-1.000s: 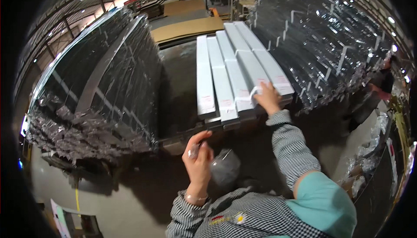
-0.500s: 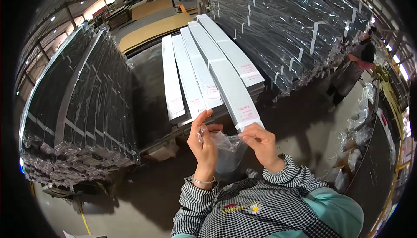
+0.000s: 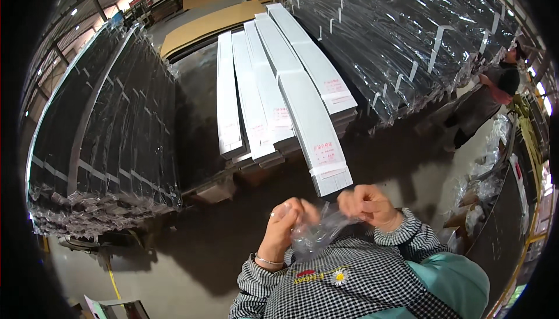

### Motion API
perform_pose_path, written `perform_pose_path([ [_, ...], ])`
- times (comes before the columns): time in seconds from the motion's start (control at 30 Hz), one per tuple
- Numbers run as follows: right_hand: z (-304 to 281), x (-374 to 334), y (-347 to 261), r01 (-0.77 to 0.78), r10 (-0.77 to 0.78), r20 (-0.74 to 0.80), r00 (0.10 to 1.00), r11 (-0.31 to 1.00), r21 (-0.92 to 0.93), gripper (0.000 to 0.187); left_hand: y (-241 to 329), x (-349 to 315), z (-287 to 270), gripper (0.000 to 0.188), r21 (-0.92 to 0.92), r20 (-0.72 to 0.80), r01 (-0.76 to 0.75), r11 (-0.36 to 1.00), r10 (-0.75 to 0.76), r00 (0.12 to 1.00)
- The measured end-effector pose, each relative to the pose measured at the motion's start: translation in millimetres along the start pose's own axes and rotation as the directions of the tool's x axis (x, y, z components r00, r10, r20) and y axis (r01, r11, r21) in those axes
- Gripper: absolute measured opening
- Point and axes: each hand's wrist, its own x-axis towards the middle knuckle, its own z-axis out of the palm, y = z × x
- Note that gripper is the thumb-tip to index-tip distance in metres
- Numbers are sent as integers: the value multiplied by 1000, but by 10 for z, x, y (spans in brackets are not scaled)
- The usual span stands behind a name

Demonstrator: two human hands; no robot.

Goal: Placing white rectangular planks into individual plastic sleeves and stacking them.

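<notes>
- Along the right side, a tall dark stack (image 3: 402,39) fills the upper view, wrapped in shiny clear film and dotted with pale strips.
- On the left stands another wrapped stack (image 3: 99,138), its near face bunched with crumpled wrapping.
- Between the two lies a dark platform (image 3: 197,98), bare beside the left stack; a brown board (image 3: 214,28) sits beyond it.
- Across that platform run long white bundles (image 3: 262,86), lying side by side and slightly fanned, their near ends uneven.
- One jutting white bundle (image 3: 308,112), second from the right, reaches past its neighbours over the platform's near edge; its near end is just beyond the right hand, and whether they touch I cannot tell.
- Nearer the body, in front of the checked apron (image 3: 372,272), clear plastic film (image 3: 319,240) hangs crumpled between both hands; whether it is a bag or a sheet is unclear.
- The left hand (image 3: 287,220) has its fingers curled around one side of the film; the right hand (image 3: 371,205) pinches the other side. Both are blurred at the fingertips.
- The step in hand looks like working the film apart; the next move probably calls for finding its edge and spreading it near the jutting end.
- Smallest are the pale bands (image 3: 328,167) crossing the bundle.
</notes>
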Motion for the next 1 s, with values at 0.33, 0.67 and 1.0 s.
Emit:
perform_pose_path([
  [0.33,-1563,-159,459,106,-31,120,992,-290,-951,10,-751,356,-747,16,961,161,-202,-189,-211,964],
  [0.67,-1350,316,519,-141,-621,-226,751,183,-973,8,-544,948,-326,19,713,-6,34,701,-42,999],
  [1.0,-1961,1147,572,-57,-608,-437,663,541,-839,16,-679,1455,-730,14,822,-156,-79,564,357,921],
])
